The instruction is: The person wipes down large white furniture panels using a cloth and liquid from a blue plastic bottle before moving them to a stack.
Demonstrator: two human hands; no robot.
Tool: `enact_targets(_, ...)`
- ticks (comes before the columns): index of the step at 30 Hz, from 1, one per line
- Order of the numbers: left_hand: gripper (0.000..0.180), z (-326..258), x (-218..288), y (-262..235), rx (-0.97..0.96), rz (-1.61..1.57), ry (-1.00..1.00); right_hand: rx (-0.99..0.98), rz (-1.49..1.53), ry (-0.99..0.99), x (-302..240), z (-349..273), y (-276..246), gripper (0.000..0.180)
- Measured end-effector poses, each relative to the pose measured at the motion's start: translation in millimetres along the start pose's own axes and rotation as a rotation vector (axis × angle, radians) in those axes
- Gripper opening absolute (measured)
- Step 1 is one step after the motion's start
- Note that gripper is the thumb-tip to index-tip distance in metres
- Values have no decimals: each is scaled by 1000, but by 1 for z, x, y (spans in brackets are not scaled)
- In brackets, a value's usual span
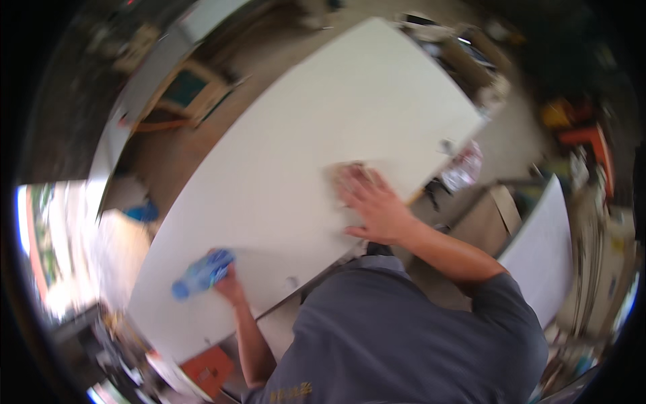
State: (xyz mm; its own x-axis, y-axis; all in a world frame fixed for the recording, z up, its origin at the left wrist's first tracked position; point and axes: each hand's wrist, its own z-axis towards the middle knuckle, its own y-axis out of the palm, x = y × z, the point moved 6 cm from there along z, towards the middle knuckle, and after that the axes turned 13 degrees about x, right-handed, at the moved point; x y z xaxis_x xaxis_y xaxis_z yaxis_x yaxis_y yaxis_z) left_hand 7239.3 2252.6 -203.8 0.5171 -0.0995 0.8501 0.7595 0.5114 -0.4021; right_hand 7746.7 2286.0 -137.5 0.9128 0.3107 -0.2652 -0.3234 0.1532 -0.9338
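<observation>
A cluttered workshop surrounds a large white board that serves as the tabletop (303,135), running slantwise from the lower left of the view to the upper right, with a bare concrete floor beneath it. The whole view is blurred.

The right hand (372,207) lies flat on the tabletop, fingers spread, pressing on a small tan pad (351,172), perhaps cloth or abrasive paper; the blur hides which. The pad shows just past the fingertips, near the board's right edge.

The left hand (229,284) is clenched around the base of a blue plastic bottle (202,273), which lies on its side on the tabletop near the near edge, cap end pointing away to the person's left. The two hands are well apart.

The person wears a grey short-sleeved shirt (404,337), filling the lower middle of the view.

A second white panel (542,249) stands tilted at the right, beside a brown cardboard box (494,212). An orange box (208,369) sits below the tabletop's near corner. A wooden frame (192,91) lies on the floor at the upper left, and orange and red equipment (585,135) crowds the far right
</observation>
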Motion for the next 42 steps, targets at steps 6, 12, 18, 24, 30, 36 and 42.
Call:
enact_targets(6,111,31,56,13,105,-350,30,306,-329,331,309,109,21,78)
enact_targets(12,77,24,51,-27,33,-304,-181,230,-333,369,254,255,71,91)
enact_targets(18,74,21,15,-153,142,-272,-278,124,-332,96,-11,303,161,89)
enact_targets(24,80,13,-79,-316,249,-206,-229,155,3,-277,-386,322,228,71)
enact_targets(30,82,21,-116,-438,377,-238,-155,-28,293,-565,-815,290,331,80)
enact_targets(36,83,27,-135,-508,474,-194,-132,-247,405,-689,-886,154,319,93)
enact_targets(42,74,10,-149,-551,436,-69,-7,189,32,-162,-453,141,205,70)
